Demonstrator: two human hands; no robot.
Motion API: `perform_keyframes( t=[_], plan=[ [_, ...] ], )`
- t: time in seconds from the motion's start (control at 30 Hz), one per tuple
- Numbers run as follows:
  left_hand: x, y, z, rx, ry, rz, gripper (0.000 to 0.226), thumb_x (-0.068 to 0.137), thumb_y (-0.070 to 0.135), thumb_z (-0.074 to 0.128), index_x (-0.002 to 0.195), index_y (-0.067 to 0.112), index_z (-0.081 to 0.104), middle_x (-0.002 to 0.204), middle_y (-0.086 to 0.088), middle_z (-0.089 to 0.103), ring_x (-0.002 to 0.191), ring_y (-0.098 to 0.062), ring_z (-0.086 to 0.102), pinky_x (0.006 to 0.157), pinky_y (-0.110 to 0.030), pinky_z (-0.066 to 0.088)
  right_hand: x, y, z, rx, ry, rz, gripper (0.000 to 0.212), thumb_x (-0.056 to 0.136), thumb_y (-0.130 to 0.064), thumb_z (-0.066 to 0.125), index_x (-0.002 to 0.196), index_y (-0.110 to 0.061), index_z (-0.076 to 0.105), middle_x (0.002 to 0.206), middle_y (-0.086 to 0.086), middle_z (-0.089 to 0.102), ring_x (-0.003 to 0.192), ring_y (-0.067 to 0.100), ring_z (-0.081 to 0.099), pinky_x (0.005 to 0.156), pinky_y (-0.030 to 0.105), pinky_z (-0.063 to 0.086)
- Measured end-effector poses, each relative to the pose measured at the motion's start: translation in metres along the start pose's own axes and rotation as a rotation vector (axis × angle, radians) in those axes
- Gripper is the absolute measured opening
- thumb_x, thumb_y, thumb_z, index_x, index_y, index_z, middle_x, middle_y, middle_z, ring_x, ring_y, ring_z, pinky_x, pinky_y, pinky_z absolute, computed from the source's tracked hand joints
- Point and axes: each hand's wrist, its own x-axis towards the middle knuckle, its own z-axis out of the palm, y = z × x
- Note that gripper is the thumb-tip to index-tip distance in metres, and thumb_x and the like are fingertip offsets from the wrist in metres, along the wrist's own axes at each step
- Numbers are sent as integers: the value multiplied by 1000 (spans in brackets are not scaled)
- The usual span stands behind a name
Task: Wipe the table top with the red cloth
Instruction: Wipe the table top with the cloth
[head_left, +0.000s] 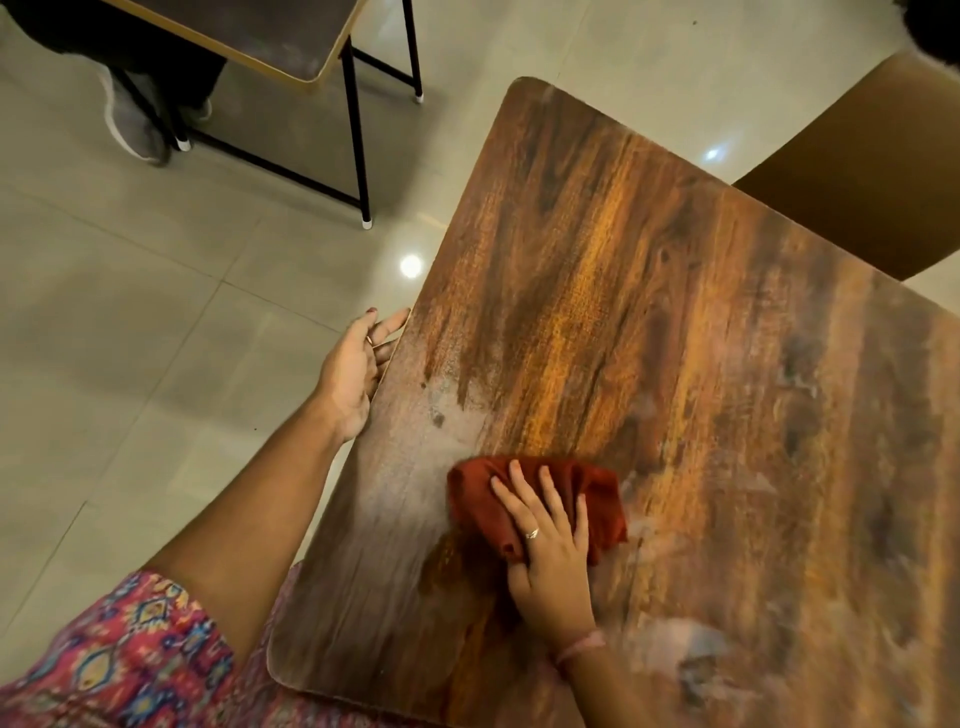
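Right hand (550, 566) flat, fingers spread, pressing bunched cloth (535, 499) onto table (649, 291), close to its near-left corner. Left hand (358, 369) open, fingers against table's left edge. Far and right of cloth, bare tabletop. Chair (872, 171) at far edge.

table top (649, 322) runs off right and near edges | left hand (358, 364) fingertips tucked under its rim | far person (130, 67) mostly cropped

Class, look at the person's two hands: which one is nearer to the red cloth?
Right. The right hand presses flat on the red cloth; the left hand rests at the table top's left edge, apart from it.
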Motion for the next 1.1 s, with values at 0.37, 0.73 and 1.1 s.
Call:
perform_keyframes(
  t=[0.37, 0.73, 1.1],
  plan=[
    [-11, 3, 6, -84, -15, 2, 57, 97, 51, 19, 120, 20, 61, 96, -2, 73, 92, -14, 67, 72, -29, 49, 193, -30, -28, -41, 157, 62, 60, 92, -13, 49, 144, -38, 33, 156, -16, 23, 146, 11, 9, 118, 50, -3],
    [1, -1, 0, -121, -32, -32, 62, 96, 53, 16, 126, 18, 58, 107, -4, 71, 98, -15, 66, 76, -31, 49, 2, -30, 25, -57, -127, -125, 75, 74, -18, 41, 144, -41, 29, 154, -22, 17, 146, 6, 2, 115, 46, 1],
    [0, 0, -16, -217, -96, -93, 64, 93, 57, 20, 122, 18, 62, 102, -8, 73, 70, -16, 68, 47, -20, 48, 260, -61, -25, -25, 140, 14, 57, 92, -14, 49, 142, -37, 37, 154, -16, 28, 146, 13, 12, 117, 49, -2]
  ],
)
